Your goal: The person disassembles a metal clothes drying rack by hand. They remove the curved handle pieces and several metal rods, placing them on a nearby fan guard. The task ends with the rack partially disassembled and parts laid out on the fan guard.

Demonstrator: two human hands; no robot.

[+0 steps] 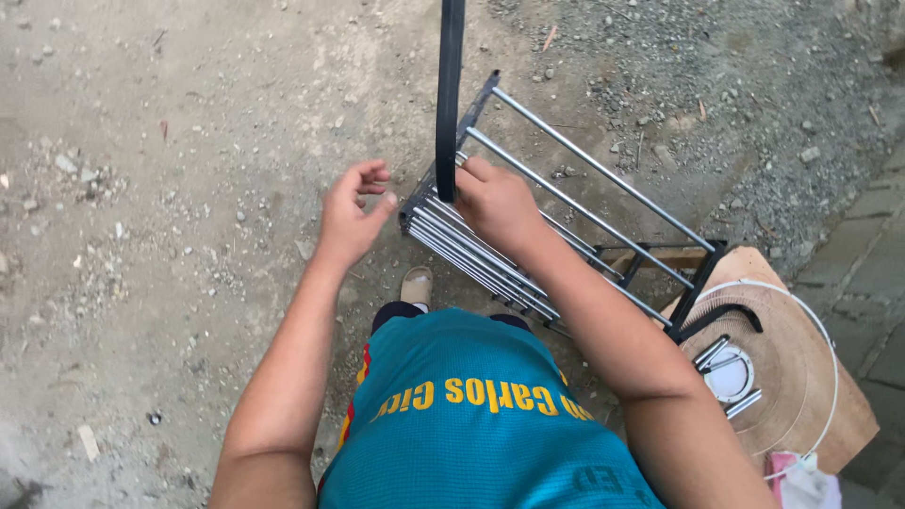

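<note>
Head view: seen from above, a person in a teal jersey stands over a metal rack of slim silver rods set in black end pieces, lying tilted on gravelly ground just ahead of the feet. The right hand is closed around a narrow black strip where it meets the rack's near end; the left hand hovers just beside it, fingers loosely curled and holding nothing. The rack looks stiff and fairly light, its smooth rods likely slippery, so the black end frames seem the surer grip. The strip runs out of the top of the picture, so its length and stiffness cannot be judged. The jersey hides the rack's near corner. At right, a round wooden board ringed with white cord carries small metal parts, hard to identify.
</note>
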